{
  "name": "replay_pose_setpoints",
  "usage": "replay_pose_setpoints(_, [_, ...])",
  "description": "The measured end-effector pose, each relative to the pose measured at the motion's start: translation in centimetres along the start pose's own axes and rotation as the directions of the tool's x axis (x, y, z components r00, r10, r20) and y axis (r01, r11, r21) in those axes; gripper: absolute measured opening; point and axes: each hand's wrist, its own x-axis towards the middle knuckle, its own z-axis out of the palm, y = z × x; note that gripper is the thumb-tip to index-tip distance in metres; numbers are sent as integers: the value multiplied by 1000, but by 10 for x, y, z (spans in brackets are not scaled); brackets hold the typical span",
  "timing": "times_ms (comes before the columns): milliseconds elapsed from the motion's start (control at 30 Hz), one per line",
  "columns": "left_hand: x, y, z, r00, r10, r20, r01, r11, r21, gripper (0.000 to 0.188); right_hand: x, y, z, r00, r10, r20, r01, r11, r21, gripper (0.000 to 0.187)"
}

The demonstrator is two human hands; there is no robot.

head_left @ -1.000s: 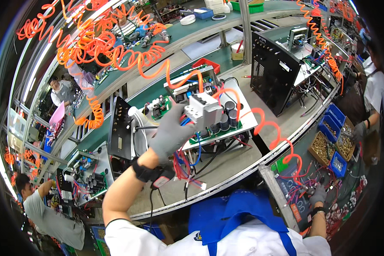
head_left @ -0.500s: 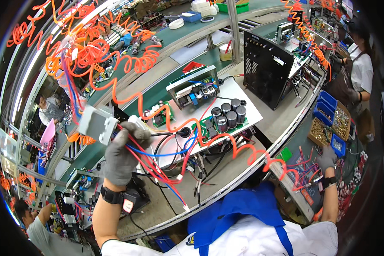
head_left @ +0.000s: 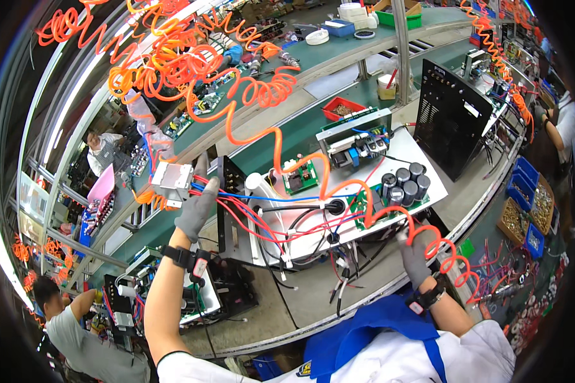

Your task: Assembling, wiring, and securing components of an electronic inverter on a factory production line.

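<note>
My left hand [head_left: 201,207], in a grey glove, is closed around a bundle of red and blue wires just below a grey box-shaped part [head_left: 172,182] they run from. The wires [head_left: 249,220] stretch right across a white metal panel [head_left: 421,169]. On that panel are a green circuit board with black capacitors [head_left: 402,185], a smaller green board [head_left: 300,179] and a metal-framed module [head_left: 358,143]. My gloved right hand [head_left: 416,262] is at the panel's near right side, beside an orange coiled hose. Its fingers are bunched; what they hold, if anything, is hidden.
The orange coiled hose [head_left: 437,246] crosses above the panel. A black perforated panel [head_left: 450,121] stands to the right. Bins of small metal parts [head_left: 514,220] sit at far right, by loose wires. A red tray [head_left: 343,108] lies behind. Co-workers [head_left: 86,325] are on both sides.
My right hand has come left from the parts bins to the panel's near side. The view has shifted. My left hand still grips the wires, now further below the grey part.
</note>
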Motion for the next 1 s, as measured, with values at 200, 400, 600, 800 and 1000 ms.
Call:
replay_pose_setpoints(200, [84, -12, 9, 988, -53, -142, -86, 571, -816, 56, 50, -3, 6, 823, -367, -434, 310, 930, -199, 43])
replay_pose_setpoints(400, [120, -21, 14, 992, -9, -124, -97, 562, -822, 46, 53, -24, 14, 834, -396, -384, 328, 916, -232, 42])
replay_pose_setpoints(600, [71, 16, 10, 985, -18, -173, -134, 558, -819, 46, 157, -44, 4, 877, -430, -214, 403, 901, -157, 42])
replay_pose_setpoints(800, [-6, 82, 27, 942, -276, -191, -70, 395, -916, 50, 296, -74, -2, 921, -387, 46, 386, 922, 17, 41])
replay_pose_setpoints(1000, [-48, 134, 16, 930, -310, -199, -72, 377, -924, 54, 319, -100, -21, 957, -257, 135, 270, 959, -89, 40])
